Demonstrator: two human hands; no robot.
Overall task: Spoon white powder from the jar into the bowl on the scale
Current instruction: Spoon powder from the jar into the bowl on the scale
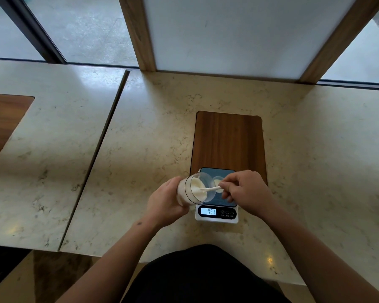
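Observation:
My left hand [164, 204] grips a clear jar [195, 189] of white powder, tipped on its side with its mouth facing right. My right hand [245, 191] pinches a small white spoon [210, 189] whose tip reaches into the jar's mouth. Below both sits a white kitchen scale [217, 213] with a dark platform; its display reads 0.31. A small bowl [218, 182] holding a little white powder stands on the platform, mostly hidden behind my right hand and the jar.
A dark wooden board [228, 141] is set into the marble counter [140, 149] just behind the scale. A seam splits the counter at the left, where another wooden inset [2, 121] lies. A wood-framed panel [228, 36] stands at the back edge.

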